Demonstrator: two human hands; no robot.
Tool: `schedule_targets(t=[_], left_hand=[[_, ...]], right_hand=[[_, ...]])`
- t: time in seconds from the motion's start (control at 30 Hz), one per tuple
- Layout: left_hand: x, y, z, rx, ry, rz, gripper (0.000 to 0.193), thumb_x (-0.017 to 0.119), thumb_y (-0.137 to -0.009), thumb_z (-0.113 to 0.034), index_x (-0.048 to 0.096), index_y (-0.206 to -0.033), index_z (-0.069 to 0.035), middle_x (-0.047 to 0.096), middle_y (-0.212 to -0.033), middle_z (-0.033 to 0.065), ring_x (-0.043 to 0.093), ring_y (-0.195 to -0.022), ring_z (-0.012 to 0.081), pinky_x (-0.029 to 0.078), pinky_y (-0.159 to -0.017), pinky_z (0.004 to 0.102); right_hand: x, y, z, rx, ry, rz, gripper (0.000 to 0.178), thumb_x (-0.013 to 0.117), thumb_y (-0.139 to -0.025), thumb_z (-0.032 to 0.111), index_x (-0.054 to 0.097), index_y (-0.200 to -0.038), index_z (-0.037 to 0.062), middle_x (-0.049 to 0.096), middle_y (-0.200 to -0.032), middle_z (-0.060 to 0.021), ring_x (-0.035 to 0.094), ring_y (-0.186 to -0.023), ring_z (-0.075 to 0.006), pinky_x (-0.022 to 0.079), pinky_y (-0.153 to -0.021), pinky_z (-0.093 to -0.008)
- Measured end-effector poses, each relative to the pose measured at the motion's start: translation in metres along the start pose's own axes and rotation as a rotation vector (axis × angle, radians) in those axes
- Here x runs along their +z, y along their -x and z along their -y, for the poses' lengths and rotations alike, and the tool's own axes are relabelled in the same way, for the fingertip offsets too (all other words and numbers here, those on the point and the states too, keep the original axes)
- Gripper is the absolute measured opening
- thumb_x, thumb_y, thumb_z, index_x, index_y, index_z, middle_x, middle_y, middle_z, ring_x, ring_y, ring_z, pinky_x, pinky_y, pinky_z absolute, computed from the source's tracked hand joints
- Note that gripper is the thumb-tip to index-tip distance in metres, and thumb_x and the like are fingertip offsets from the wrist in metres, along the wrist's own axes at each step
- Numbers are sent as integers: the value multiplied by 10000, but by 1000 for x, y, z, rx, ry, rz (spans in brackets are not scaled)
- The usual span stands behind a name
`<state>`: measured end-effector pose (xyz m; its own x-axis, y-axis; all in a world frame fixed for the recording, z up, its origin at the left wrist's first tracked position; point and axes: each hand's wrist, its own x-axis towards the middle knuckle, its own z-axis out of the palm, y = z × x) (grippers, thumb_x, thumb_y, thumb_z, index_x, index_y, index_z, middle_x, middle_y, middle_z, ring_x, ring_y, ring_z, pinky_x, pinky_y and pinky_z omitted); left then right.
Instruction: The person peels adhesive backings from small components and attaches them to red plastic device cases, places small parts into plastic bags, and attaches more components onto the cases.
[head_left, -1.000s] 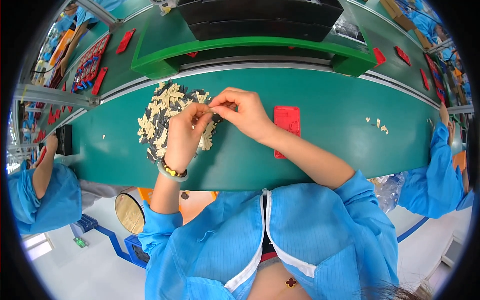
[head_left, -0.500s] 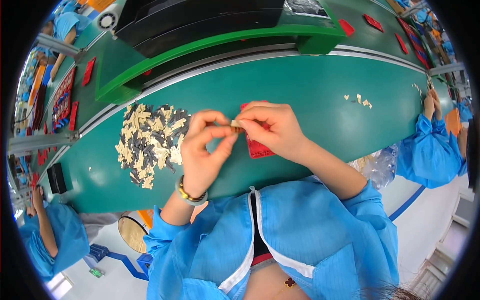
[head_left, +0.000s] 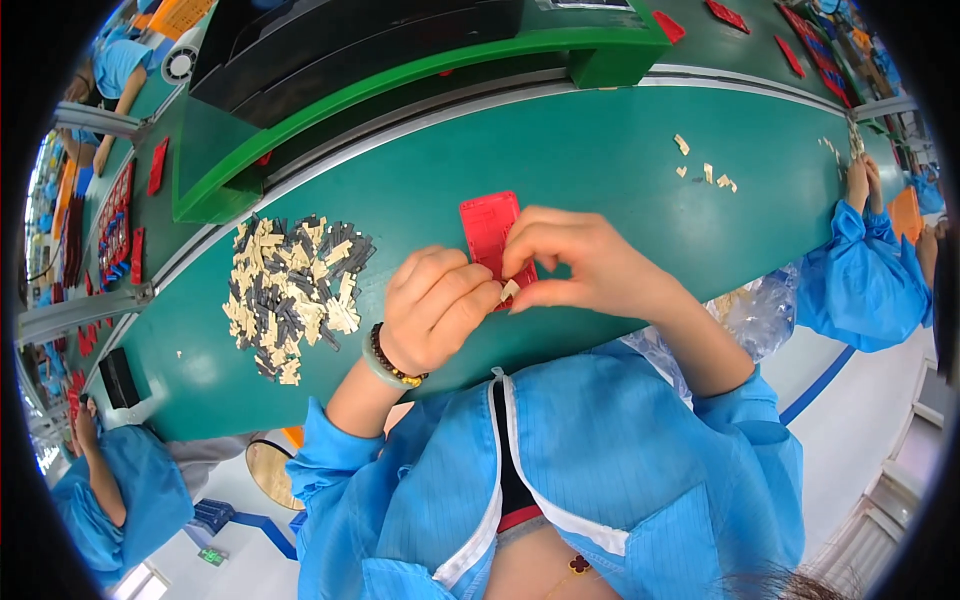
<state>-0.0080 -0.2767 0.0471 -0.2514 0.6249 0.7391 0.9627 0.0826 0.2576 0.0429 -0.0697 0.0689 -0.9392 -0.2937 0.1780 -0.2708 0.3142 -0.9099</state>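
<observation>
to the left of the grip, the left hand point(head_left: 437, 310) curls its fingers inward, tips tucked from view: can't tell whether it pinches anything! at the meeting point, a small cream piece point(head_left: 509, 290), and the right hand point(head_left: 590, 265) has it nipped, thumb and forefinger nearly closed. here's the danger: so little to hold, one uneven squeeze could flick it loose, and a pull from both sides might bend or snap it. just beyond the grip lies a red case point(head_left: 489, 222), partly hidden by the fingers; a low knuckle could nudge it askew.

now the surface, a green tabletop point(head_left: 600, 150)! far left of the grip, a co-worker in blue point(head_left: 125, 475) by a black box point(head_left: 118, 378); nearer, a heap of cream and dark grey pieces point(head_left: 290, 290). ahead of the grip, a green stand point(head_left: 615, 68); right of that, a few loose cream pieces point(head_left: 709, 173). right of the grip, a clear plastic bag point(head_left: 757, 312), and farther right, another blue-sleeved co-worker point(head_left: 858, 285) at the table's end.
</observation>
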Motion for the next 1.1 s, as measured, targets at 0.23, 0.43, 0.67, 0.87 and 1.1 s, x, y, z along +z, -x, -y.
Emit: schedule_targets(t=[0.23, 0.43, 0.67, 0.87, 1.1], left_hand=[[5, 1, -3, 91, -132, 2, 242, 656, -634, -110, 633, -851, -6, 624, -852, 106, 596, -776, 249, 503, -650, 363], [9, 1, 8, -248, -31, 230, 212, 621, -717, 0, 576, -923, -14, 603, -890, 123, 580, -871, 291, 479, -745, 382], [17, -3, 11, -445, 244, 223, 291, 541, -763, 65, 490, -1038, -15, 586, -986, 156, 566, -866, 339, 471, -753, 419], [31, 24, 21, -486, 16, 199, 247, 584, -824, -43, 527, -1061, -5, 551, -1130, 166, 533, -1082, 316, 451, -899, 422], [63, 44, 7, -404, -197, 329, 453, 689, -770, -208, 557, -1130, 34, 508, -1212, 178, 470, -1170, 340, 445, -947, 412]], right_hand=[[2, -1, 1, -120, 218, 49, 204, 746, -692, 77, 564, -782, 58, 574, -806, -40, 569, -730, -199, 457, -612, -306], [-23, 32, -24, 51, 704, 97, 149, 682, -727, 54, 569, -823, 67, 567, -982, -76, 574, -879, -278, 477, -719, -371], [29, -4, -21, -136, 697, -231, 171, 716, -710, 160, 597, -809, 86, 552, -926, -31, 551, -913, -242, 447, -779, -346], [23, -32, -78, 65, 181, -436, 90, 676, -829, 97, 623, -820, 25, 600, -724, -36, 532, -568, -89, 382, -459, -239], [30, -36, -97, 464, -165, -309, 127, 665, -854, 101, 625, -808, -10, 578, -590, 8, 481, -503, -25, 350, -431, -184]])
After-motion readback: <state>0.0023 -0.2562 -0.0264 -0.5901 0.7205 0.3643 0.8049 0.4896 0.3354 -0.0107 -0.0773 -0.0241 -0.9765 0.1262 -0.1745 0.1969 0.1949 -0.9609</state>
